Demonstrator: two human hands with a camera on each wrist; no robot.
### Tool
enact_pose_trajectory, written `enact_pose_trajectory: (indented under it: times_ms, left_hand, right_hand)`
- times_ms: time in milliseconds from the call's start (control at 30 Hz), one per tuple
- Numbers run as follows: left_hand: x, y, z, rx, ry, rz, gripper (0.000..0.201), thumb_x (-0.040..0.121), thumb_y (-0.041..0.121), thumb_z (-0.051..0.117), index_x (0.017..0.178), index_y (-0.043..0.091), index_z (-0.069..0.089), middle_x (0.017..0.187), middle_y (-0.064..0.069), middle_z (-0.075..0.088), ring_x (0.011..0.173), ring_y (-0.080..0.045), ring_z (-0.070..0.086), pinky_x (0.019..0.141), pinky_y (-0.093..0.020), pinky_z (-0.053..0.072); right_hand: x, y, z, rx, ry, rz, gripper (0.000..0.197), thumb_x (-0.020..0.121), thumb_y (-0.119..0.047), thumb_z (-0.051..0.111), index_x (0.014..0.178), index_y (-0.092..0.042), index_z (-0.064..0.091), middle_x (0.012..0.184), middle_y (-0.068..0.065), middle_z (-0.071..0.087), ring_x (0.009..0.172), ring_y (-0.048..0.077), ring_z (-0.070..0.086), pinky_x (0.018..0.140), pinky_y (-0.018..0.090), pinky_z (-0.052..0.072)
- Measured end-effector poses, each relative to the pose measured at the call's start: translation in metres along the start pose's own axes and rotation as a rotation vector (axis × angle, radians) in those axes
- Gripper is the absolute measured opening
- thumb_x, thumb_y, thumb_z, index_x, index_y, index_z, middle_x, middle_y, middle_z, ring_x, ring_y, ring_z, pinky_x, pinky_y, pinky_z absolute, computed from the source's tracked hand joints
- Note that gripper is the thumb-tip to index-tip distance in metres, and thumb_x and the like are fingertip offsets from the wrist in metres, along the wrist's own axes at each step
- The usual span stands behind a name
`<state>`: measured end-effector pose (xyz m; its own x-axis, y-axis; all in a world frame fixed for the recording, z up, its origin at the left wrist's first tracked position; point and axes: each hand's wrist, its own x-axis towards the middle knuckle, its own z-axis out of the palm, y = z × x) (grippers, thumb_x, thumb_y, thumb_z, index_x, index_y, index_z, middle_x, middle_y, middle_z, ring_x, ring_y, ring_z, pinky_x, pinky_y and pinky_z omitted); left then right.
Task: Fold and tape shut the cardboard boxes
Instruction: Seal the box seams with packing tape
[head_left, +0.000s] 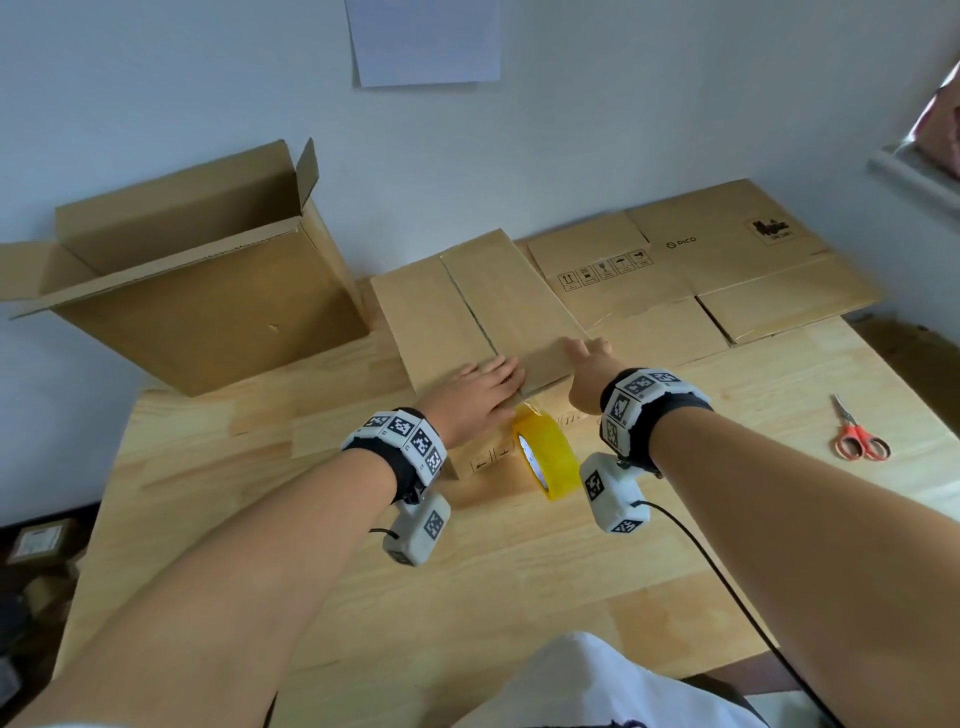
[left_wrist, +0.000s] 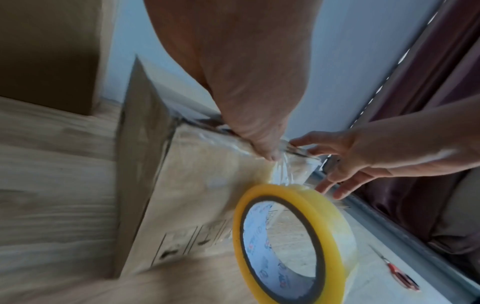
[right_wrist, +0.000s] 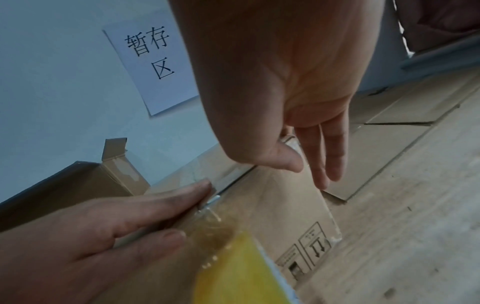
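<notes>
The left hand (head_left: 475, 397) lies flat on the box (head_left: 467, 306) seam, fingers straight, holding nothing. The right hand (head_left: 589, 371) hovers open beside it. The tape roll (head_left: 545, 454) hangs from the box's front edge.

wall (head_left: 623, 130): pale | table (head_left: 519, 571): light wood | right: possibly window sill (head_left: 909, 171)

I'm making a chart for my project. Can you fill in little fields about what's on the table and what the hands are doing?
table: wooden
box being closed: flaps folded down, near the middle
tape roll: yellow, hanging from a strip stuck at the box's front edge
left hand: flat on the flaps by the seam
right hand: open, fingers on the right flap
open box: back left, flaps up
flat boxes: back right
scissors: red handles, right side, untouched
</notes>
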<state>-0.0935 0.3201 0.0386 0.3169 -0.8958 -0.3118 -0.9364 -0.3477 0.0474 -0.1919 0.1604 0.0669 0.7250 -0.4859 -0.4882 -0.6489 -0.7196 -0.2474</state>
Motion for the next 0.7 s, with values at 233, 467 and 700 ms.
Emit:
enact_pose_trajectory:
  times_ms: [233,467,700]
  left_hand:
    - [-0.014,-0.008,0.013,-0.074,0.097,-0.146,0.065,0.099,0.002,0.033,0.152,0.026,0.004,0.159,0.009,0.000,0.147,-0.011,-0.001,0.119,-0.038,0.003]
    - [-0.006,-0.010,0.004,-0.292,0.166,-0.190,0.045,0.104,0.035,0.029,0.147,0.025,0.032,0.155,0.009,0.024,0.145,-0.011,0.017,0.118,-0.041,0.014]
    - [-0.005,-0.006,-0.006,-0.192,0.223,-0.187,0.044,0.101,0.038,0.036,0.143,0.023,0.041,0.152,0.008,0.033,0.141,-0.013,0.029,0.113,-0.033,0.025]
  right_hand:
    - [-0.006,0.001,0.026,0.143,0.018,-0.050,0.089,0.082,0.007,0.044,0.149,-0.036,0.003,0.143,0.015,0.027,0.103,0.031,0.056,0.082,0.036,0.052]
    - [-0.011,0.002,0.020,0.112,-0.029,-0.027,0.090,0.088,0.004,0.045,0.149,-0.037,-0.006,0.143,0.017,0.029,0.097,0.026,0.056,0.073,0.030,0.050]
    - [-0.005,0.002,0.018,0.131,-0.027,-0.044,0.089,0.086,0.007,0.040,0.149,-0.038,-0.002,0.135,0.017,0.040,0.088,0.025,0.057,0.060,0.027,0.050]
